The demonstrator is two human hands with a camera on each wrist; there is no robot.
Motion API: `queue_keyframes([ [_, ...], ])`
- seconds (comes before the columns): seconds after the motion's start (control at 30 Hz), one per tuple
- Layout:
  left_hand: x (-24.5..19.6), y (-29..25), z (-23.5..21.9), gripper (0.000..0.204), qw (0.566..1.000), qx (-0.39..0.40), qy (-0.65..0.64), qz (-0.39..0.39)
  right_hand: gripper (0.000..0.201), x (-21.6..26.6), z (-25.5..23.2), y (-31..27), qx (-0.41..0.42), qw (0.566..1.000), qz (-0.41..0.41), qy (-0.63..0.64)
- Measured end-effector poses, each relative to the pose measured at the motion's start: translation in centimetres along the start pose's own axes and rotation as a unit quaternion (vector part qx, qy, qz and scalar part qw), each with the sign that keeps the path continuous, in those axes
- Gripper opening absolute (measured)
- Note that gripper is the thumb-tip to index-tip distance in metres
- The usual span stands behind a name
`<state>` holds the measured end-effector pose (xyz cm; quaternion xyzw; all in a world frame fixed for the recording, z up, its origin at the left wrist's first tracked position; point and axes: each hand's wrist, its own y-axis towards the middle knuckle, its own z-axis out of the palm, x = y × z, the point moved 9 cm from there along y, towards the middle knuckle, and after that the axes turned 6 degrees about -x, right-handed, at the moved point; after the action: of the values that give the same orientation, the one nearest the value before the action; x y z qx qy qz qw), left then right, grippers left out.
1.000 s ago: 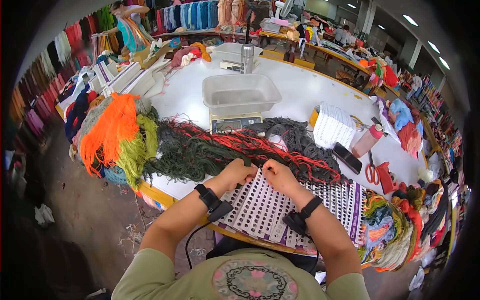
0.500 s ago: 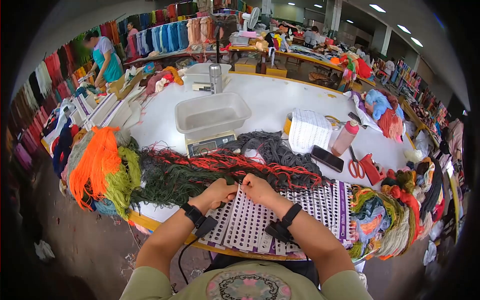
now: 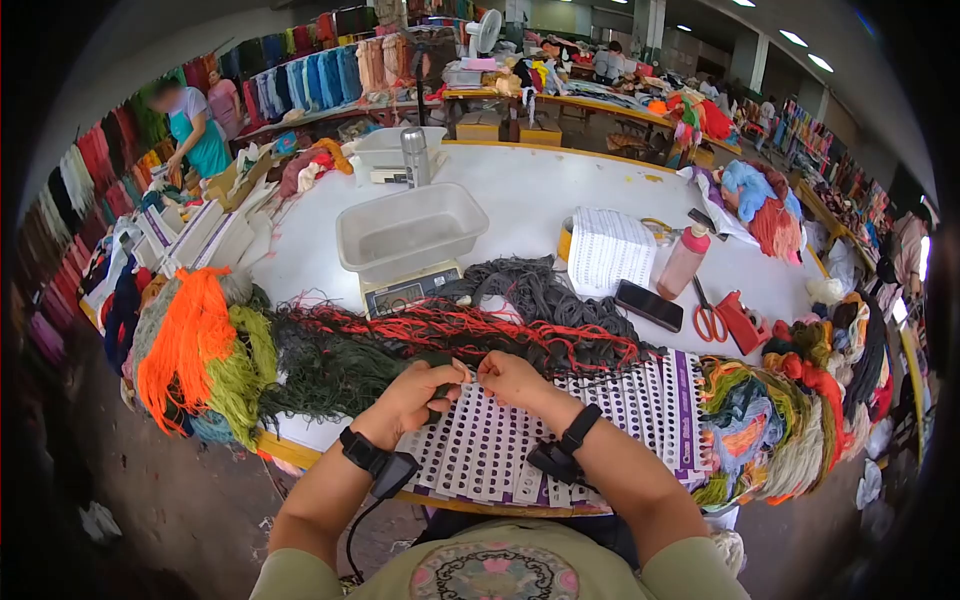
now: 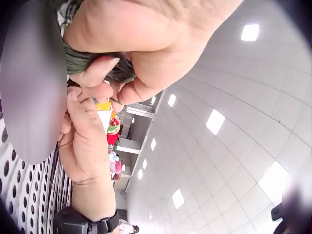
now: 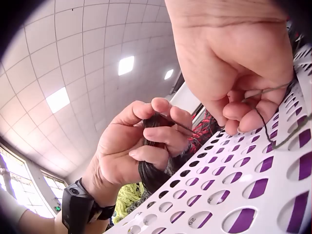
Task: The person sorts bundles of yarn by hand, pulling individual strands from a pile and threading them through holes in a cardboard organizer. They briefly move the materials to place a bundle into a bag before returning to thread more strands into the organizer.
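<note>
Above the near edge of the white punched cards (image 3: 500, 455), my left hand (image 3: 415, 392) grips a dark green thread bundle (image 5: 155, 141), its fingers curled round it. Just to its right, my right hand (image 3: 510, 380) pinches a thin dark thread (image 5: 263, 122) between thumb and fingers, close over the cards in the right wrist view. The two hands' fingertips are nearly together in the head view. In the left wrist view, dark green strands (image 4: 80, 61) pass between the left fingers. Dark green yarn (image 3: 325, 375) lies left of the cards, with red and black strands (image 3: 480, 330) behind.
Behind the yarn stand a scale (image 3: 410, 290) with a clear tub (image 3: 412, 235) and a steel flask (image 3: 415, 158). To the right are a phone (image 3: 648, 305), bottle (image 3: 683, 265), scissors (image 3: 708, 318) and colored yarn (image 3: 745, 430). Orange yarn (image 3: 190, 335) hangs at the left edge.
The head view has swung, so the table sits further left in frame. The left hand has moved slightly off the cards' top edge, showing its curled fingers more; both hands remain close together.
</note>
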<state>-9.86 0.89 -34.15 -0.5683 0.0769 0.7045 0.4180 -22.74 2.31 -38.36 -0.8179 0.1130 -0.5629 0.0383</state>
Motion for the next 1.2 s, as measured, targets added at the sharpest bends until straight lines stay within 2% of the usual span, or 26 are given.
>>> queue_keyframes([
  [0.03,-0.2,0.1,0.0,0.007,1.0,0.001,0.001,-0.001,0.014,-0.2,0.0,0.0,-0.002,1.0,0.001,0.001],
  [0.07,-1.3,0.2,-0.9,0.011,0.99,-0.055,0.114,0.059,0.014,-0.3,0.1,0.1,-0.001,1.0,-0.008,-0.003],
  [0.1,-2.5,0.1,-1.7,0.015,0.961,-0.111,0.224,0.12,0.013,-0.1,0.2,0.1,0.001,1.0,-0.018,-0.009],
  [0.13,-5.2,-1.1,-1.2,0.02,0.856,-0.165,0.395,0.291,0.013,-0.2,0.2,0.1,0.0,1.0,-0.018,-0.009],
  [0.17,-5.1,-0.8,-1.8,0.02,0.856,-0.165,0.394,0.291,0.013,-0.2,0.2,0.1,-0.003,1.0,-0.022,-0.016],
  [0.23,-5.7,-1.0,-3.3,0.021,0.742,-0.26,0.55,0.28,0.012,0.2,0.1,0.1,-0.006,0.999,-0.029,-0.024],
  [0.27,-5.8,-1.0,-3.6,0.021,0.742,-0.261,0.55,0.281,0.012,0.1,0.2,0.1,-0.002,0.999,-0.017,-0.03],
  [0.33,-4.7,-0.8,-3.8,0.018,0.888,-0.18,0.369,0.207,0.012,-0.1,0.2,0.1,0.001,0.999,-0.003,-0.034],
  [0.37,-4.1,-0.8,-3.6,0.016,0.939,-0.135,0.269,0.164,0.011,-0.1,0.2,0.1,0.0,0.999,-0.005,-0.034],
  [0.4,-4.4,-1.1,-3.5,0.016,0.939,-0.135,0.27,0.163,0.011,-0.1,0.3,0.1,0.0,0.999,-0.007,-0.034],
  [0.43,-3.8,-1.2,-3.1,0.015,0.979,-0.091,0.144,0.111,0.011,-0.4,0.4,0.2,0.0,0.999,-0.006,-0.033],
  [0.47,-3.0,-1.2,-2.5,0.015,0.997,-0.046,0.015,0.056,0.011,-0.4,0.4,0.5,-0.012,0.999,-0.032,-0.036],
  [0.6,-2.2,-0.5,-2.1,0.013,0.996,-0.065,-0.013,0.063,0.011,1.3,-0.2,0.0,-0.046,0.995,-0.089,-0.019],
  [0.63,-2.6,-0.6,-2.1,0.012,0.988,-0.106,0.045,0.106,0.011,2.3,-0.2,-0.5,-0.046,0.995,-0.089,-0.019],
  [0.67,-3.2,-0.8,-2.2,0.01,0.973,-0.146,0.102,0.147,0.012,3.5,0.2,-1.2,-0.01,0.994,-0.093,0.048],
  [0.7,-3.0,-0.7,-1.8,0.01,0.973,-0.146,0.102,0.147,0.013,4.3,0.7,-1.6,0.026,0.988,-0.096,0.115],
  [0.77,-3.9,-0.7,-0.6,0.009,0.958,-0.121,0.132,0.222,0.012,4.3,0.8,-1.4,0.029,0.988,-0.105,0.112],
  [1.1,-1.8,0.5,-1.3,0.012,0.976,-0.139,0.077,0.152,0.012,3.9,0.1,-1.3,-0.016,0.977,-0.146,0.155],
  [1.2,-1.2,1.1,-1.4,0.013,0.975,-0.126,0.071,0.169,0.012,3.4,0.1,-1.0,-0.025,0.978,-0.142,0.149],
])
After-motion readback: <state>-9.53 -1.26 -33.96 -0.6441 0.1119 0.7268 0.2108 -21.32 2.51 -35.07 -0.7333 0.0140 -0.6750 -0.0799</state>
